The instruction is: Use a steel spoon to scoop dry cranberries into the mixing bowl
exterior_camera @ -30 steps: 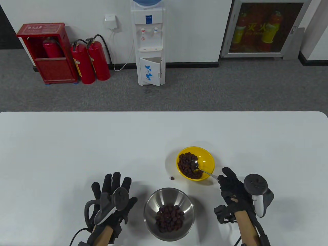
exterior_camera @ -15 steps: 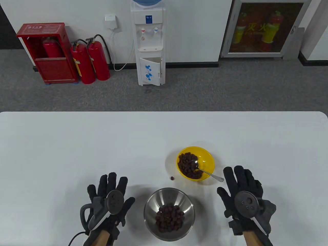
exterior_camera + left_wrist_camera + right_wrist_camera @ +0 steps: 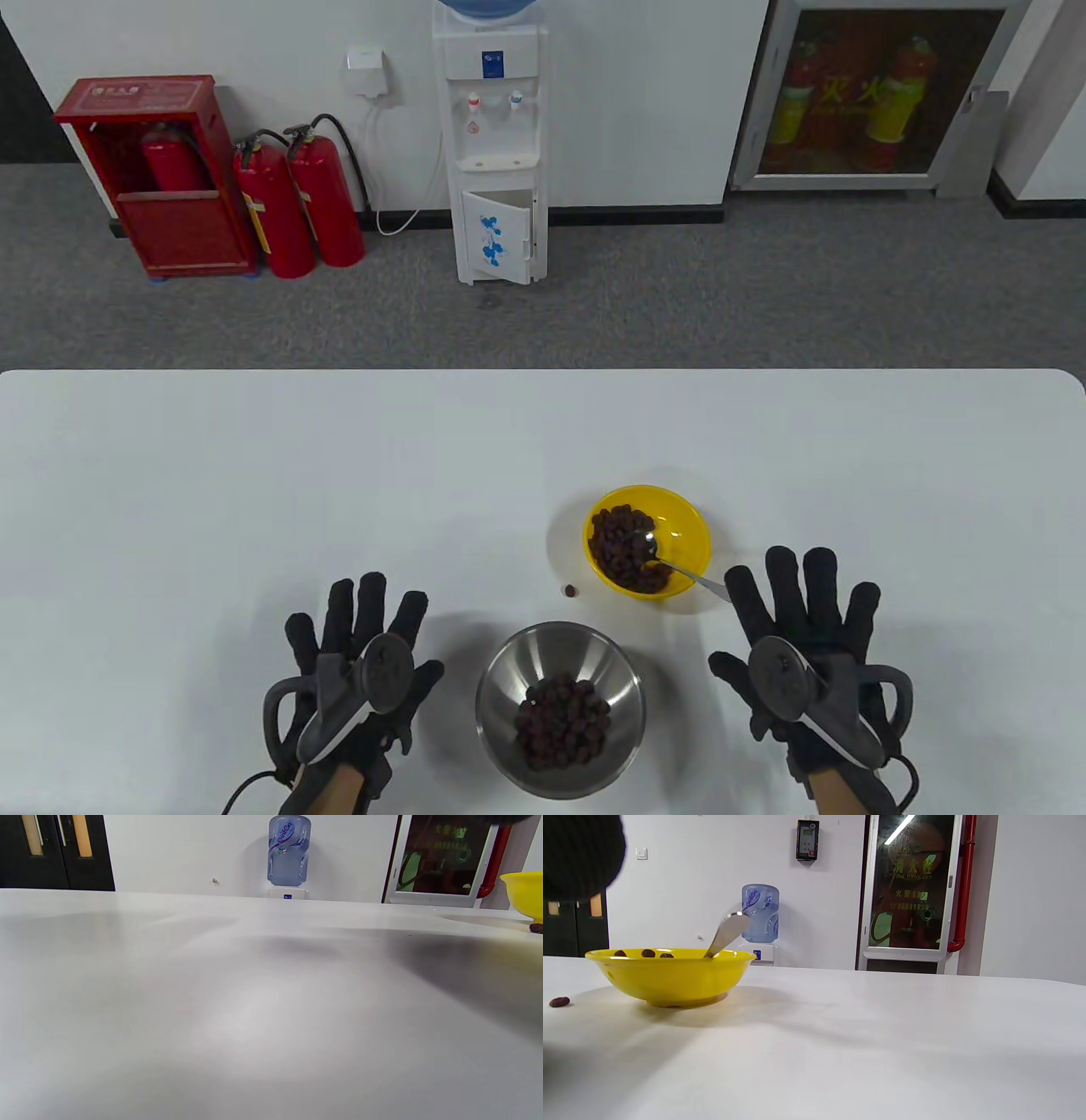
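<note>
1. Steel bowl (image 3: 560, 709): nearest, holding dark cranberries (image 3: 562, 722).
2. Left hand (image 3: 361, 671): left of the steel bowl, palm down, fingers spread, holding nothing.
3. Right hand (image 3: 806, 649): right of the steel bowl, fingers spread, holding nothing.
4. Stray cranberry (image 3: 572, 590): just beyond the steel bowl.
5. Yellow bowl (image 3: 687, 531): beyond the steel bowl, holding cranberries; spoon (image 3: 679, 569) rests inside, handle over the rim.
</note>
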Action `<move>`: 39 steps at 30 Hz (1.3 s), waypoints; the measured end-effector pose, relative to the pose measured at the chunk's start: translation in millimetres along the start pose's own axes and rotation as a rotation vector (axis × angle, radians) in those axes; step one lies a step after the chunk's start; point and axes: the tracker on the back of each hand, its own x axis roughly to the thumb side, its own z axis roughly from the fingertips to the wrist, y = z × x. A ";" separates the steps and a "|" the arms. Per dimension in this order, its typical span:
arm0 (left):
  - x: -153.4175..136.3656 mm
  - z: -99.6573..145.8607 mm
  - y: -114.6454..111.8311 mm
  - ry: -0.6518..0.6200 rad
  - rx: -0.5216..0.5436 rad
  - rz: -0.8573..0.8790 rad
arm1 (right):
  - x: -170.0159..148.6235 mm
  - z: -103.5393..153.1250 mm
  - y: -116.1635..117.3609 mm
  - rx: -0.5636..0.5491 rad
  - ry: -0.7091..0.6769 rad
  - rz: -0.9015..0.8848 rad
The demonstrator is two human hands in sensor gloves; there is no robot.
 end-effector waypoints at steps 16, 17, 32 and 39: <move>7.5 0.3 -3.4 0.009 -0.040 -0.048 | 10.1 0.3 6.9 0.040 -0.009 0.056; 7.9 0.4 -3.4 0.007 -0.040 -0.049 | 9.9 0.3 7.2 0.044 -0.008 0.052; 9.4 0.1 -5.7 -0.005 -0.047 -0.034 | 14.0 0.3 8.2 0.042 -0.008 0.039; 9.3 -0.4 -6.2 -0.005 -0.050 -0.024 | 14.8 0.4 9.4 0.057 -0.007 0.028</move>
